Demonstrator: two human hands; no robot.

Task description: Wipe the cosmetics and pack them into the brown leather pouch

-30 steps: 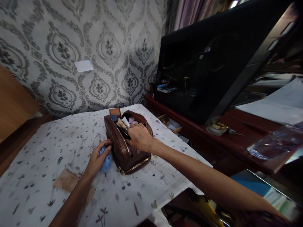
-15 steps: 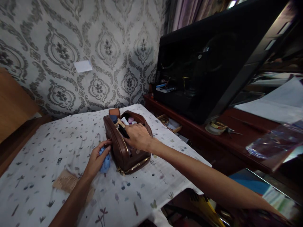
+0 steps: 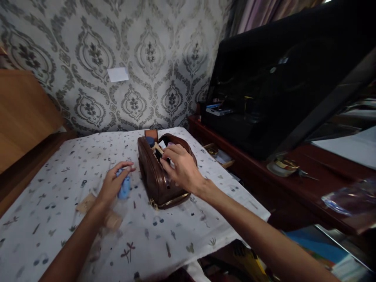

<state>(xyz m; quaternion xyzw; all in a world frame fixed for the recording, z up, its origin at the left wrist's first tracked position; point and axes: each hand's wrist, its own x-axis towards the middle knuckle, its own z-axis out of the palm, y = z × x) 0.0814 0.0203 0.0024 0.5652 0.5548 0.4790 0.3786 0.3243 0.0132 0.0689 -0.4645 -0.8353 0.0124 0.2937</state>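
A brown leather toiletry bag (image 3: 152, 178) stands unzipped on a patterned white cloth (image 3: 164, 243), with small items such as a blue cap (image 3: 150, 141) and a white tube (image 3: 162, 144) in its top. My right hand (image 3: 183, 166) reaches into the opening, its thumb and fingers closed together beside a dark object (image 3: 159, 153); what they grip is mostly hidden. Left of the bag and apart from it, my left hand (image 3: 113, 182) has a crumpled, soft-looking light blue item (image 3: 124, 188) under its curved fingers. A beige packet (image 3: 85, 204) lies partly behind my left forearm.
On the right, a large black television (image 3: 264, 90) stands on a dark red cabinet (image 3: 252, 180). A small drawer (image 3: 223, 156) is pulled out beside the cloth. A roll of tape (image 3: 282, 166) and clear plastic (image 3: 349, 196) lie on the cabinet. A wooden board (image 3: 26, 113) stands at left.
My left hand has moved left, off the side of the bag, and the blue item has gone with it. My right hand has lifted slightly within the bag's opening. The view has turned left.
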